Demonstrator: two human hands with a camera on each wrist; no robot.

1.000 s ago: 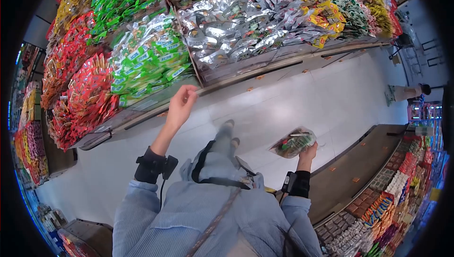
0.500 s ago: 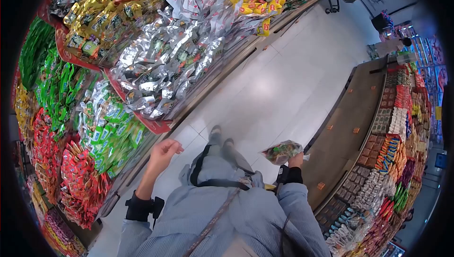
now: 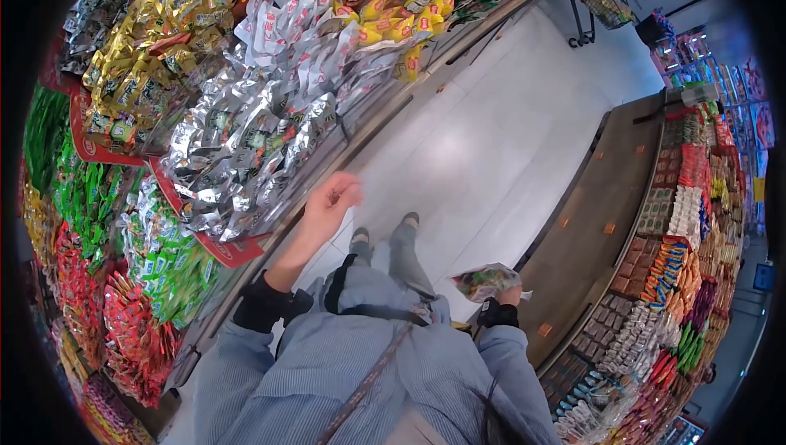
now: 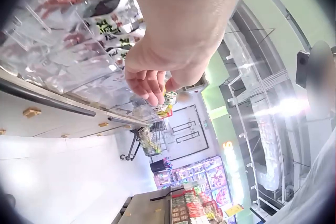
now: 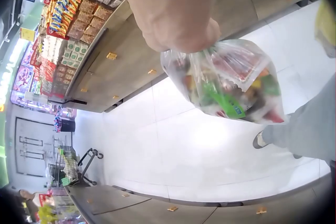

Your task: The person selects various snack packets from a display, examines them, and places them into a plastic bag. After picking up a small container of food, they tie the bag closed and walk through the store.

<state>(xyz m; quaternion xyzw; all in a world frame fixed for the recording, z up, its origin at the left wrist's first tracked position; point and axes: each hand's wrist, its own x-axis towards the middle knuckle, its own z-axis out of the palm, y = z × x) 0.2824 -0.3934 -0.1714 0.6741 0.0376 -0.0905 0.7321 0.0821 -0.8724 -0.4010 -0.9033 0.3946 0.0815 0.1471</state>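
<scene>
My right hand [image 3: 511, 295] grips the gathered neck of a clear plastic bag [image 5: 239, 85]. Small colourful snack packets, one of them bright green, show through its plastic as it hangs over the floor. My left hand [image 3: 327, 206] is in the air beside the front edge of the snack display, its fingers loosely curled and holding nothing. Nearest to it lies a heap of silver packets [image 3: 237, 146]. In the left wrist view the same hand [image 4: 163, 66] overlaps the clear front panel of the bins.
Yellow packets [image 3: 393, 7], gold packets [image 3: 164, 23] and green packets [image 3: 172, 252] fill other bins on the left. A second shelf of packaged sweets [image 3: 647, 298] runs along the right. Pale floor [image 3: 483, 134] lies between them, with a shopping cart [image 5: 73, 163] farther down the aisle.
The view has turned and moved along the aisle, with silver packets now beside my left hand instead of green ones. My right hand keeps its grip on the bag.
</scene>
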